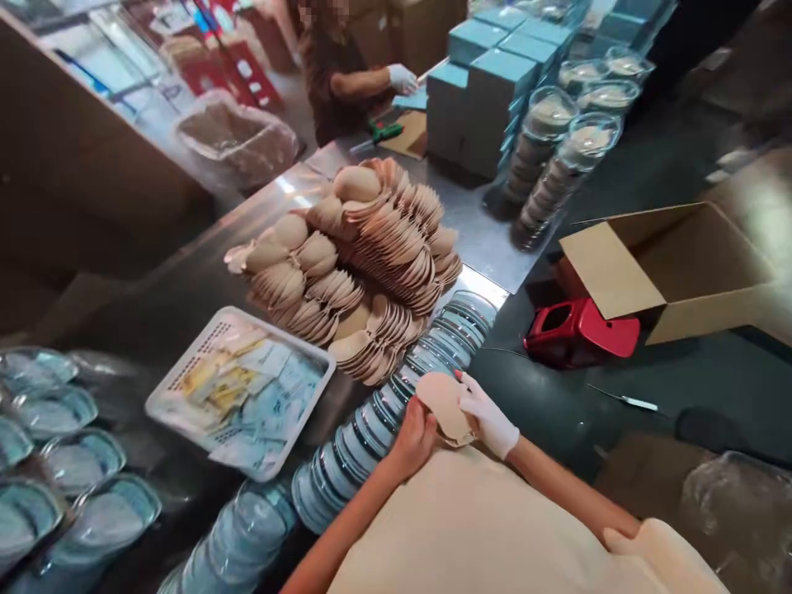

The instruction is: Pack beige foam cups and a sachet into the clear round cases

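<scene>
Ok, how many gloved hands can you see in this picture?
2. The person's right hand wears a white glove and holds a tan pad together with the bare left hand; a co-worker's gloved hand rests at the table's far end. Others may be hidden.

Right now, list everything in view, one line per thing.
beige pads: many, stacked in rows, table centre
held pad: one, beige, between both hands
clear lids: long row, bluish, table's near edge
white basket: one, holding packets, left of lids
teal boxes: a stack, far end
filled clear containers: several stacks, beside boxes
cardboard box: one, open, right
red stool: one, on floor
co-worker's gloved hand: one, white, far end
left hand: bare
right hand: white glove
</scene>
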`<state>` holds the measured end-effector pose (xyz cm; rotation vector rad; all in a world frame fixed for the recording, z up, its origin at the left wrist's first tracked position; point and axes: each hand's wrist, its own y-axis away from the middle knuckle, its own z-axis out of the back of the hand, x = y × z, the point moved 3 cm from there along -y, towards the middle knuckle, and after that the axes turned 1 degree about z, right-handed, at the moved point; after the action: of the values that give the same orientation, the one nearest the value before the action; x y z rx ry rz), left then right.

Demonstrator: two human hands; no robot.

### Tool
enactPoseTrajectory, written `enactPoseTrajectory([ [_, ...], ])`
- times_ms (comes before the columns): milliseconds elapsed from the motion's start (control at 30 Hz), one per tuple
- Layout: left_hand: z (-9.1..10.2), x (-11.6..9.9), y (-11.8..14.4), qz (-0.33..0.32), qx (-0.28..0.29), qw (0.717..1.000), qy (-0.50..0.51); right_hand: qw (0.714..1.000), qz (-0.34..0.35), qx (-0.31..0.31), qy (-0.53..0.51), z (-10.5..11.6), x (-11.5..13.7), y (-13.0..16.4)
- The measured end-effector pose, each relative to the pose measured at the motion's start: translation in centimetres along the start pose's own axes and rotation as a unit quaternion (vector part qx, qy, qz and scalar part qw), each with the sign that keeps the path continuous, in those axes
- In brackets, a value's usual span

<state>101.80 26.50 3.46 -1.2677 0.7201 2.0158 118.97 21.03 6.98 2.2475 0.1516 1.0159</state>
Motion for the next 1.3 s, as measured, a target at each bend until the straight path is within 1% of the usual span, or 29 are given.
enactPoseTrajectory([
  [67, -0.1, -0.1, -0.6, -0.038, 0.041, 0.998, 0.007, 0.998, -0.054, -0.005, -0.017, 2.1, -0.5, 0.4],
  [100, 0.1, -0.3, -1.2, -0.051, 0.051, 0.997, 0.000, 0.997, -0.073, 0.000, -0.025, 3.2, -0.5, 0.7],
  [167, 0.9, -0.3, -2.9, -0.058, 0.039, 0.996, -0.050, 0.995, -0.090, 0.009, -0.038, 5.5, 0.0, 1.3],
  [233, 1.4, 0.1, -5.2, -0.053, 0.014, 0.987, -0.150, 0.996, -0.076, 0.007, -0.049, 7.8, 1.2, 1.7],
  [267, 1.4, 0.4, -6.5, -0.056, 0.011, 0.977, -0.206, 0.997, -0.062, 0.005, -0.050, 8.9, 1.9, 1.9],
  [333, 1.0, 1.0, -9.2, -0.077, 0.023, 0.950, -0.303, 0.999, -0.034, 0.005, -0.043, 10.7, 3.2, 1.9],
  [400, 0.3, 1.4, -11.9, -0.109, 0.049, 0.923, -0.365, 1.000, -0.010, 0.006, -0.029, 12.1, 3.9, 1.9],
  [467, -0.3, 1.3, -14.0, -0.134, 0.078, 0.903, -0.400, 1.000, 0.009, -0.006, -0.022, 12.9, 4.0, 1.9],
  [533, -0.6, 0.9, -15.4, -0.142, 0.096, 0.890, -0.422, 0.999, 0.009, -0.027, -0.019, 13.2, 3.3, 2.0],
  [600, -0.7, 0.3, -16.2, -0.141, 0.106, 0.883, -0.434, 0.998, -0.007, -0.057, -0.006, 13.1, 2.0, 2.1],
  [667, -0.9, 0.0, -16.8, -0.140, 0.113, 0.880, -0.439, 0.995, -0.008, -0.101, 0.024, 13.1, 0.7, 2.2],
  [767, -1.4, 0.0, -17.4, -0.131, 0.128, 0.882, -0.435, 0.984, 0.001, -0.161, 0.079, 13.2, -1.1, 2.3],
  [867, -2.0, 0.3, -17.6, -0.113, 0.142, 0.893, -0.413, 0.978, 0.002, -0.174, 0.113, 13.2, -2.1, 1.9],
  [933, -2.1, 0.5, -17.5, -0.106, 0.131, 0.905, -0.390, 0.968, 0.043, -0.198, 0.149, 13.0, -1.9, 1.3],
  [967, -2.1, 0.6, -17.4, -0.106, 0.120, 0.912, -0.377, 0.955, 0.081, -0.222, 0.181, 12.8, -1.4, 0.8],
  [1000, -2.1, 0.7, -17.4, -0.107, 0.109, 0.918, -0.365, 0.934, 0.126, -0.248, 0.225, 12.3, -0.7, 0.3],
  [1033, -2.0, 0.8, -17.4, -0.109, 0.102, 0.924, -0.351, 0.904, 0.172, -0.270, 0.283, 11.6, 0.2, -0.4],
  [1067, -1.9, 0.9, -17.5, -0.109, 0.100, 0.930, -0.337, 0.866, 0.210, -0.283, 0.354, 10.6, 1.2, -1.2],
  [1100, -1.8, 1.1, -17.6, -0.107, 0.104, 0.936, -0.320, 0.823, 0.232, -0.286, 0.432, 9.3, 2.2, -2.1],
  [1133, -1.6, 1.3, -17.9, -0.101, 0.109, 0.942, -0.300, 0.778, 0.235, -0.278, 0.512, 7.8, 3.2, -3.2],
  [1200, -1.0, 1.8, -18.4, -0.085, 0.115, 0.958, -0.250, 0.695, 0.203, -0.232, 0.650, 4.9, 4.9, -5.4],
  [1233, -0.7, 2.1, -18.7, -0.079, 0.114, 0.964, -0.226, 0.660, 0.182, -0.205, 0.699, 3.6, 5.6, -6.3],
  [1267, -0.5, 2.3, -18.9, -0.075, 0.111, 0.969, -0.206, 0.632, 0.166, -0.180, 0.735, 2.6, 6.2, -7.0],
  [1300, -0.2, 2.5, -19.1, -0.074, 0.107, 0.973, -0.192, 0.611, 0.156, -0.161, 0.760, 1.9, 6.7, -7.4],
])
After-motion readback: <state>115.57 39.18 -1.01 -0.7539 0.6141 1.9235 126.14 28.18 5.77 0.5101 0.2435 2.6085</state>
